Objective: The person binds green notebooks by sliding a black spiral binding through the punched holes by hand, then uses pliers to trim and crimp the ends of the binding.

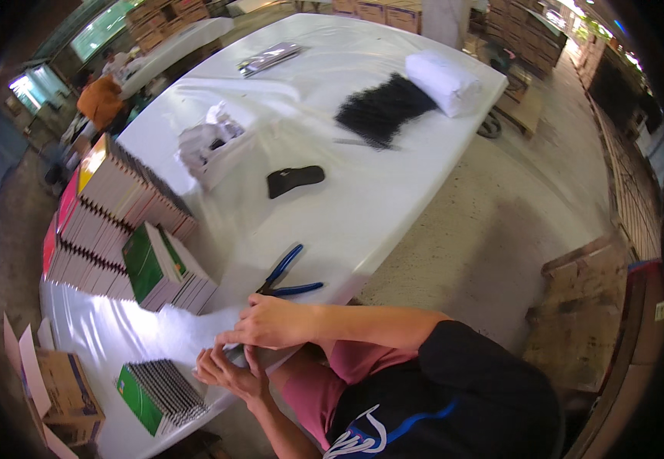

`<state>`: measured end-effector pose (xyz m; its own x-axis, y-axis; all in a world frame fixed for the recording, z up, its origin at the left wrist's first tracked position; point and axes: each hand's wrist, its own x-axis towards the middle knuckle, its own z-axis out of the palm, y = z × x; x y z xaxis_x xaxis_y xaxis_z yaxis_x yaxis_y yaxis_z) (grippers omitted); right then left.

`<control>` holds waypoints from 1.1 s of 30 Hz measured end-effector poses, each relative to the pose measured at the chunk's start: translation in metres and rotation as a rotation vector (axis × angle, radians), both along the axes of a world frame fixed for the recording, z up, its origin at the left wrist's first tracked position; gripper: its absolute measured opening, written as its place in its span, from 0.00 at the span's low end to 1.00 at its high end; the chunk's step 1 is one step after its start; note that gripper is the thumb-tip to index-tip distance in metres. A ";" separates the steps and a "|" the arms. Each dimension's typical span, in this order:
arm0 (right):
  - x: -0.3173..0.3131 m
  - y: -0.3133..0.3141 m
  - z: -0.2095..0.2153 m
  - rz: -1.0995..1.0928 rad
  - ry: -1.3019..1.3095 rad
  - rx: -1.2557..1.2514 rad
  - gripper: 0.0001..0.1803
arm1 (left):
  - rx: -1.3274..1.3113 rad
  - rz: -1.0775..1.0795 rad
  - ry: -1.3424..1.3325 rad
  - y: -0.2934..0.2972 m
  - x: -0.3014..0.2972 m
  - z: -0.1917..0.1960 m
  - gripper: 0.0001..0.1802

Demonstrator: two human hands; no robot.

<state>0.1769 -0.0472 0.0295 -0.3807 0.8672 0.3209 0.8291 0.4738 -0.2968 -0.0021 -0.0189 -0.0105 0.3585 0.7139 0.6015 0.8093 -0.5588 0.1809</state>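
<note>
Both hands come together at the near edge of the surface [378,191]: right hand [274,321] above, fingers curled, left hand [232,373] just below, fingers bent and slightly spread. A small dark sliver shows between them, but whether either grip is clenched on it, I cannot tell; the fingers hide too much.

Right beside the right hand, on its far side, lie the pliers [293,290], blue handles splayed, nobody gripping them. And left of the left hand, close by, sits the near stack [159,398], green-covered notebooks with dark coils along their spines, looking bound.

Further left and farther off, there are more: a green pile [167,268], and behind it a taller pile [117,203] with red and yellow covers, coils showing there too. So plenty appears done! What is left? Far right, a heap of loose black coils [385,111] suggests material to spare; I see no loose unbound pages.

Now the containers. Near left, a carton [71,390] stands with flaps up, its inside out of sight. Mid-surface, a crumpled pale wrapper [209,145] has something dark in it, too unclear to name. Far off, stacked boxes [393,15] keep their contents hidden.
</note>
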 end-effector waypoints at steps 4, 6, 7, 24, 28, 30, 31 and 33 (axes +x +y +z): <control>0.088 -0.009 0.031 -0.208 0.186 -0.205 0.43 | 0.107 -0.063 -0.129 0.003 0.012 -0.002 0.42; 0.175 0.010 -0.002 -0.637 0.069 -0.095 0.43 | 0.144 -0.062 -0.143 0.002 0.028 0.006 0.40; 0.192 0.007 -0.008 -0.984 -0.052 -0.016 0.45 | 0.166 -0.031 -0.153 0.003 0.028 0.005 0.39; 0.317 0.031 -0.042 -0.824 -0.035 0.370 0.29 | 0.253 -0.039 -0.183 0.002 0.029 0.010 0.31; 0.304 0.028 0.011 -0.736 0.434 0.320 0.27 | 0.214 -0.015 -0.153 0.001 0.035 0.004 0.34; 0.300 0.026 0.031 -0.624 0.720 0.302 0.26 | 0.182 -0.005 -0.162 0.003 0.032 0.002 0.34; 0.299 0.027 0.038 -0.544 0.863 0.331 0.25 | 0.202 0.024 -0.147 0.004 0.032 0.000 0.34; 0.297 0.029 0.046 -0.439 1.044 0.313 0.21 | 0.197 0.055 -0.161 0.002 0.032 -0.002 0.33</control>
